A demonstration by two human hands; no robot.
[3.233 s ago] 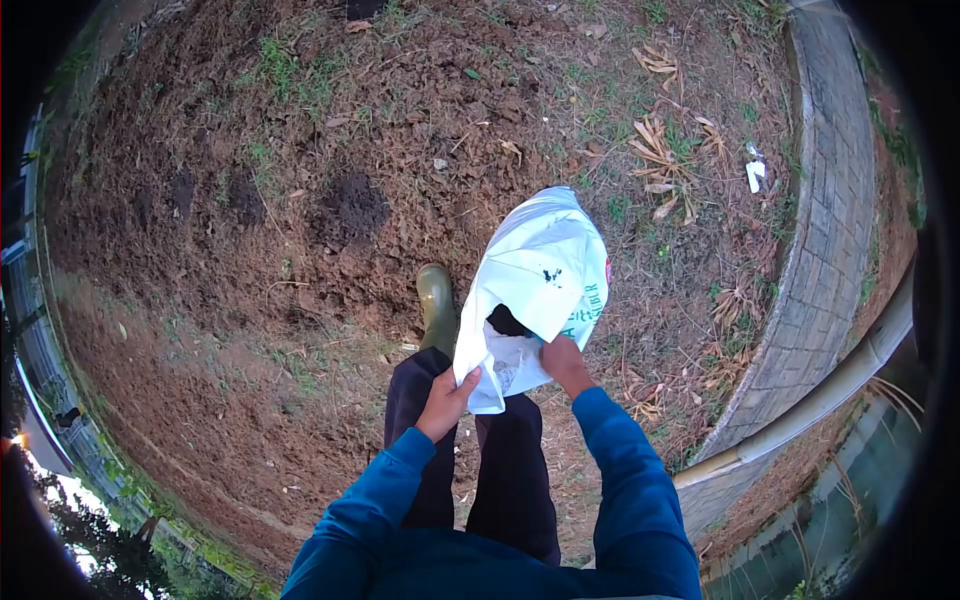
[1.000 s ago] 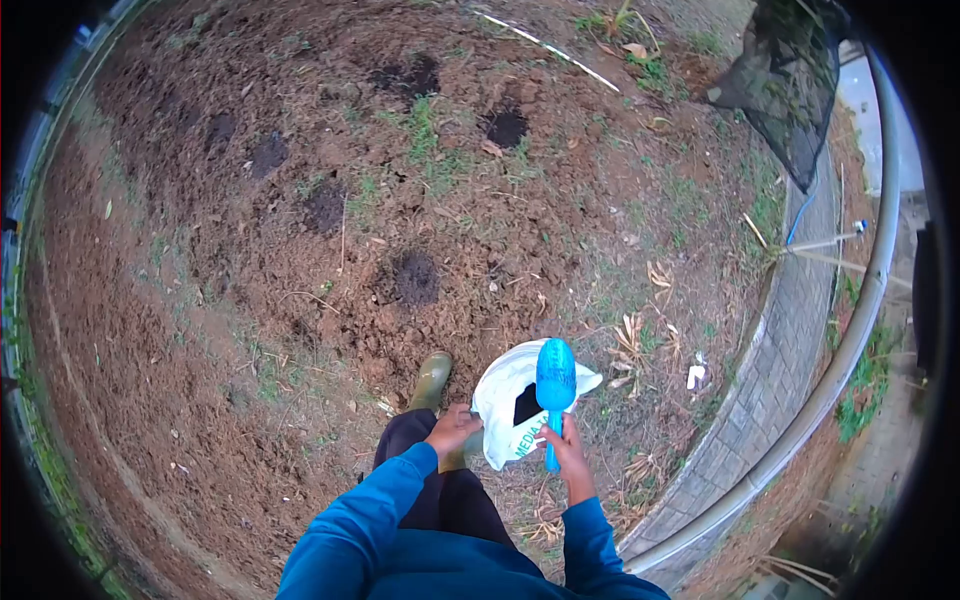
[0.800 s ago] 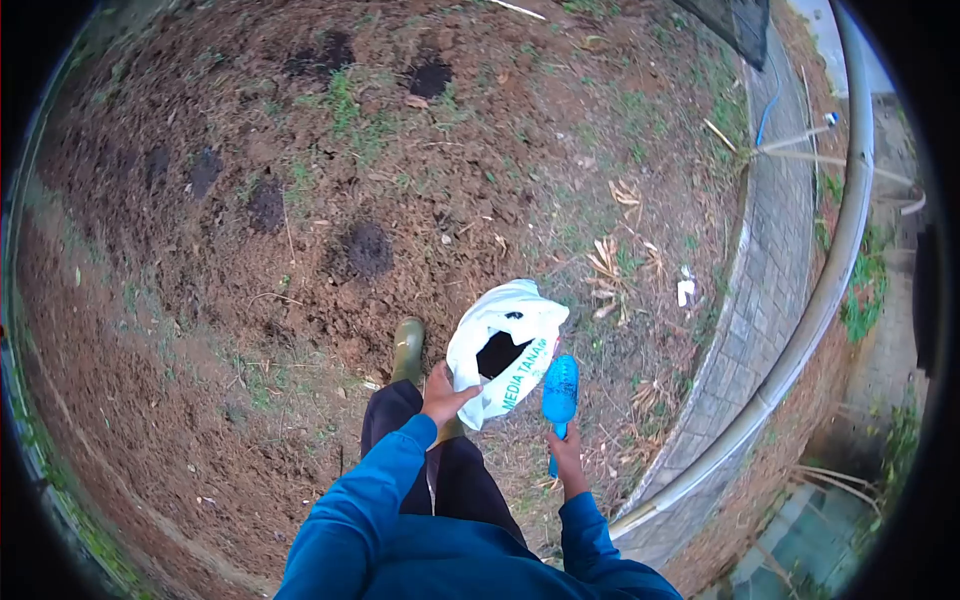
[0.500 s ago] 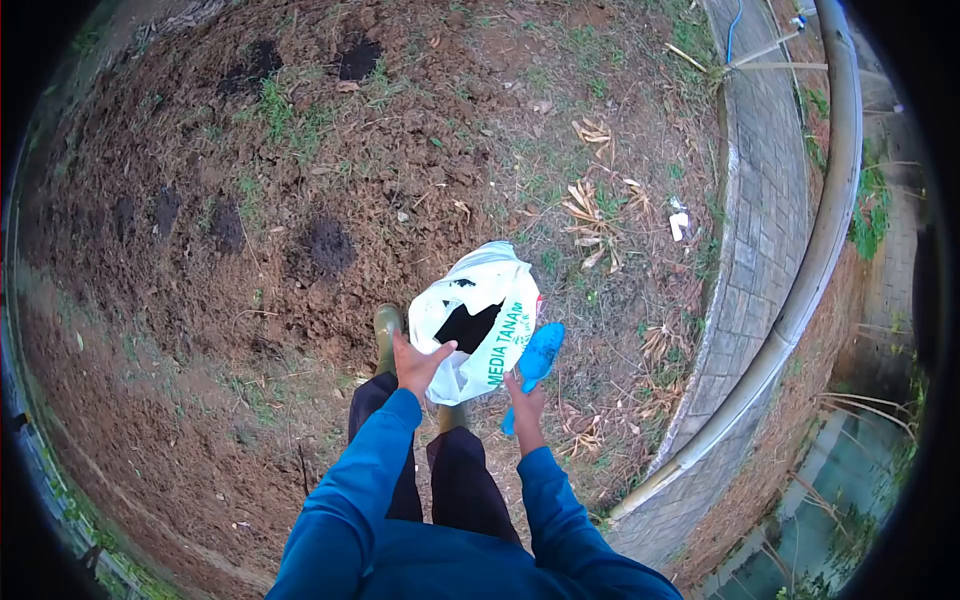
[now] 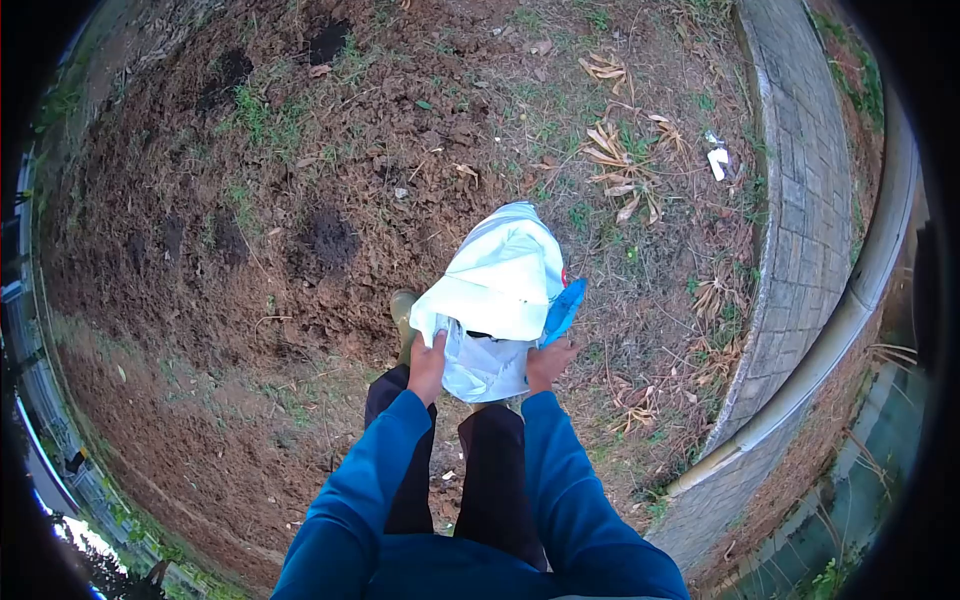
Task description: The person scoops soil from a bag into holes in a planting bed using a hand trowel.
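Note:
A white plastic bag [image 5: 505, 275] is upright in front of my legs, its upper part folded over the mouth. Only a thin dark strip of its contents shows, and the green print is turned out of sight. My left hand [image 5: 428, 368] is closed on the left edge of the bag, thumb on top. At the bag's right edge, my right hand [image 5: 550, 362] grips the plastic together with a blue hand trowel [image 5: 566, 310]. The trowel's blade points up along the bag's side; its handle is hidden by the hand.
Loose brown soil [image 5: 330, 130] with several dark patches spreads to the left. Dry leaves [image 5: 615, 160] and a white scrap [image 5: 718, 163] lie on the right. Beyond them run a low block wall [image 5: 805, 210] and a long pipe [image 5: 880, 265]. A boot [image 5: 403, 312] stands beside the bag.
The bag's open mouth has been folded mostly closed, covering the dark contents and the lettering. My right hand has come inward onto the bag's edge with the trowel. The view has shifted slightly.

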